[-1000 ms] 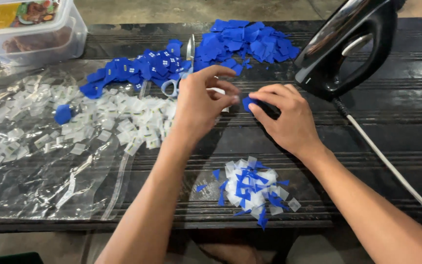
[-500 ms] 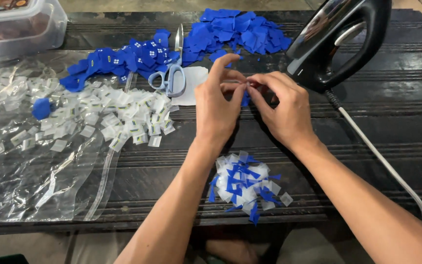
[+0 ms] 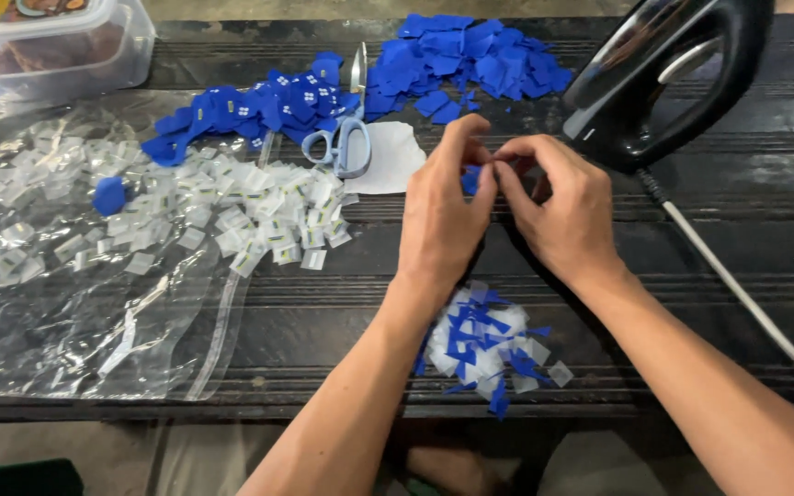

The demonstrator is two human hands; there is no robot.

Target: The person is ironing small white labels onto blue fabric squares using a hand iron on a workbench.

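- Left hand [image 3: 443, 216] and right hand [image 3: 567, 207] meet fingertip to fingertip at the centre of the dark slatted table [image 3: 737, 266], fingers pinched together on a small blue piece [image 3: 470, 180] that shows between them
- At 6 o'clock from the hands lies a heap of blue and clear bits [image 3: 489, 344]
- At 10 o'clock, scissors [image 3: 349, 138] rest beside a white patch [image 3: 392, 158], with blue squares [image 3: 259, 110] and a larger blue pile [image 3: 470, 55] toward 12
- At 9 o'clock, small clear packets [image 3: 232, 207] spread over a clear plastic bag [image 3: 66, 321]
- At 2 o'clock stands a black iron [image 3: 673, 78], its white cord [image 3: 746, 303] running toward 5
- A plastic tub [image 3: 57, 46] sits far at 10
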